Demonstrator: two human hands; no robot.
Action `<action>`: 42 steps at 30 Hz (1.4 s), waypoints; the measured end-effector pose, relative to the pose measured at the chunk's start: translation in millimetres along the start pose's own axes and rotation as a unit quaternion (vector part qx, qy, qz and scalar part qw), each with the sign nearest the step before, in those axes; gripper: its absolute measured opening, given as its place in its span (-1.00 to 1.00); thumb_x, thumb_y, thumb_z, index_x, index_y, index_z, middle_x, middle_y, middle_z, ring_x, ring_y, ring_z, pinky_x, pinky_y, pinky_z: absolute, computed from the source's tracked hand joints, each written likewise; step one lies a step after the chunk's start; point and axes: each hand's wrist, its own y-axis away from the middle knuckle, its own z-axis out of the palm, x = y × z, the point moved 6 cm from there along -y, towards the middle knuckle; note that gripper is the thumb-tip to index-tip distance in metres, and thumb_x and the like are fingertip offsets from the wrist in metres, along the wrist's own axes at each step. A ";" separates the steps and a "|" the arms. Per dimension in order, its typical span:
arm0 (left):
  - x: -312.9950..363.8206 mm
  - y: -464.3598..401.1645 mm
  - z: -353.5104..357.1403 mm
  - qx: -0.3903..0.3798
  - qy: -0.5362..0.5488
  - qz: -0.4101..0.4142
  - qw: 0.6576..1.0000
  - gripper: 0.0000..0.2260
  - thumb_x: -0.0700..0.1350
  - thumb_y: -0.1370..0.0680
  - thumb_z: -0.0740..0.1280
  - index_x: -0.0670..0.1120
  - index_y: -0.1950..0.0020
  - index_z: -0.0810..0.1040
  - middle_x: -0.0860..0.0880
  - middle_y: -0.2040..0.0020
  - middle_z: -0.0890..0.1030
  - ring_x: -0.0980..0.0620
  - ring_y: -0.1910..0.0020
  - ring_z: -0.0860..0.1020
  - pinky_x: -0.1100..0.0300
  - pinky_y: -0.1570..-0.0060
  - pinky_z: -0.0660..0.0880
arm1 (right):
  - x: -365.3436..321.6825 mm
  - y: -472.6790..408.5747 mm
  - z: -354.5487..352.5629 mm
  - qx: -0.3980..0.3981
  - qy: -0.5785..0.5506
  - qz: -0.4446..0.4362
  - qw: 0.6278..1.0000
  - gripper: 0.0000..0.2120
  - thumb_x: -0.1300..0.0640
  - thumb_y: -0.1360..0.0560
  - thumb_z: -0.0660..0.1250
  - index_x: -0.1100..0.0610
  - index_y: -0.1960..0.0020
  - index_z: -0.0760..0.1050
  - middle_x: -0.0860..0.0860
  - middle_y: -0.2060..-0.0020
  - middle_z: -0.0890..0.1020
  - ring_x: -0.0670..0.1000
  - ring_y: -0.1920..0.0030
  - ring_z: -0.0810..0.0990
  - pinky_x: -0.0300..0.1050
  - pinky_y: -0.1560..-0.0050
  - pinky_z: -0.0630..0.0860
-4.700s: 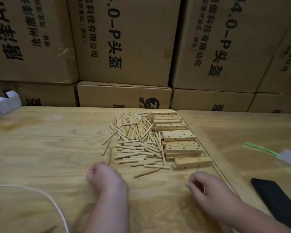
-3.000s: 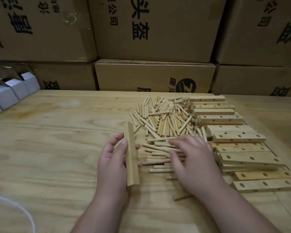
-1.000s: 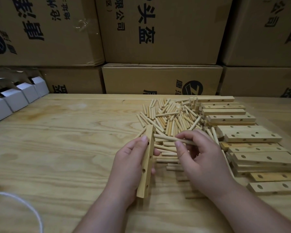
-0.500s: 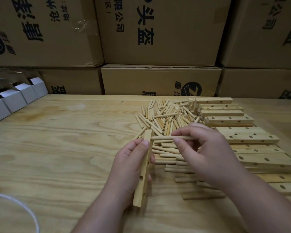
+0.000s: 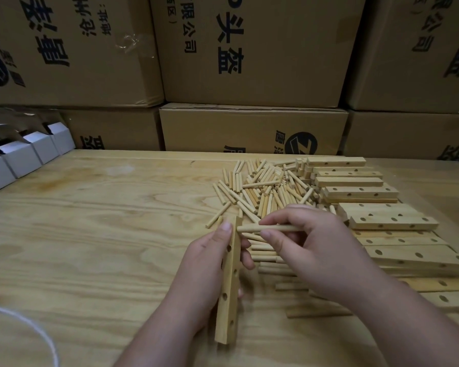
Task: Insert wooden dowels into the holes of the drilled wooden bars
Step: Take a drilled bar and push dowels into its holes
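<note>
- Our left hand [image 5: 207,271] grips a drilled bar [image 5: 228,284] on edge, holes facing right so we can feed them.
- Our right hand [image 5: 310,250] pinches one dowel [image 5: 268,228] level, its tip touching the bar's top end (seating not visible, we judge).
- Loose dowels [image 5: 263,192] and stacked bars [image 5: 382,221] lie just right, within reach.

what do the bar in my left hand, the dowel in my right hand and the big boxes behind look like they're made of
Bar: pale, seemingly unfinished wood, matte with drilled holes. Dowel: the same light bare wood, round and smooth. Boxes: brown corrugated cardboard by the look, with black printing and taped seams.
</note>
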 end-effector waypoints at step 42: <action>-1.0 4.6 2.9 0.048 -0.089 0.043 0.994 -0.47 0.46 -0.52 0.13 0.05 0.23 0.58 -0.10 0.46 0.57 -0.02 0.53 0.52 0.16 0.52 0.47 | 13.5 3.4 3.5 -0.032 -0.113 0.229 0.966 -0.75 -0.14 -0.55 0.38 0.00 0.15 0.70 -0.31 0.65 0.42 -0.36 0.59 0.40 -0.23 0.33 0.28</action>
